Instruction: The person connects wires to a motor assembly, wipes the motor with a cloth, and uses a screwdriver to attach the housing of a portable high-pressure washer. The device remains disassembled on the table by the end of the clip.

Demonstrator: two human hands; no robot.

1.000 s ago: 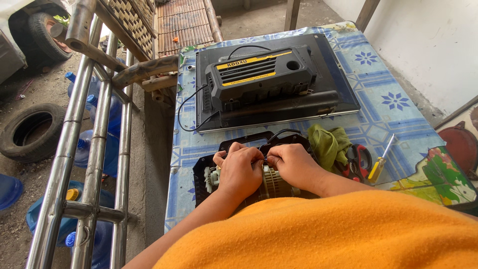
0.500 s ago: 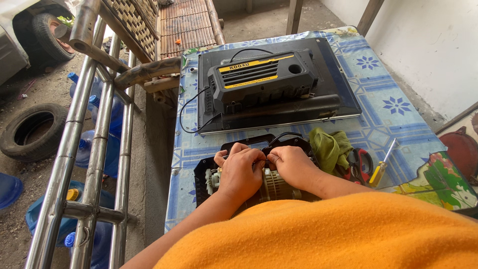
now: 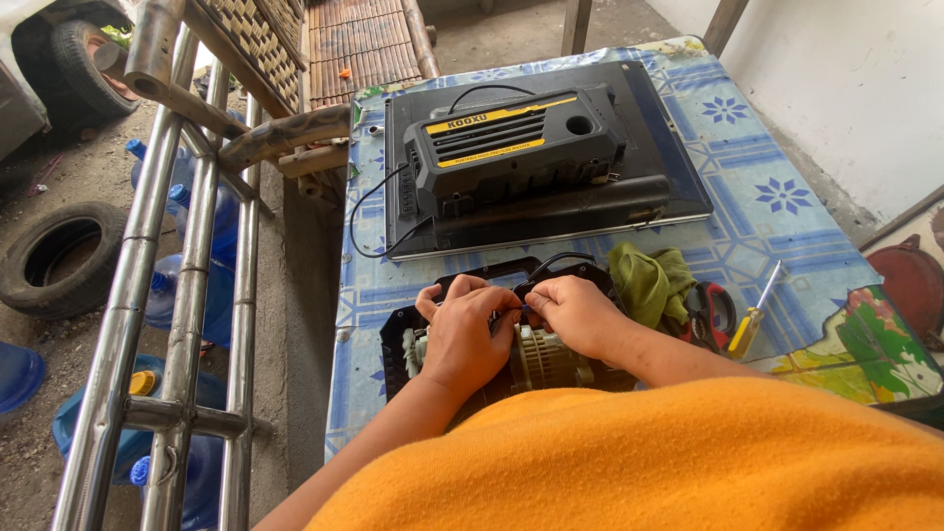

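A thin black wire (image 3: 523, 307) is pinched between the closed fingertips of the left hand (image 3: 467, 334) and right hand (image 3: 580, 313), just above the small motor (image 3: 541, 359) in its black casing (image 3: 393, 344) on the table (image 3: 747, 197). The wire is judged light and limp, best gripped close to its end; the motor looks heavy and rigid.

**Motor unit under your hands**

Your left hand (image 3: 462, 339) and right hand (image 3: 575, 315) meet over the pale ribbed motor (image 3: 546, 359), pinching something small and blue. The motor sits in a black housing (image 3: 398, 344) lying flat at the counter's near edge, with a black cable (image 3: 556, 261) looping behind.
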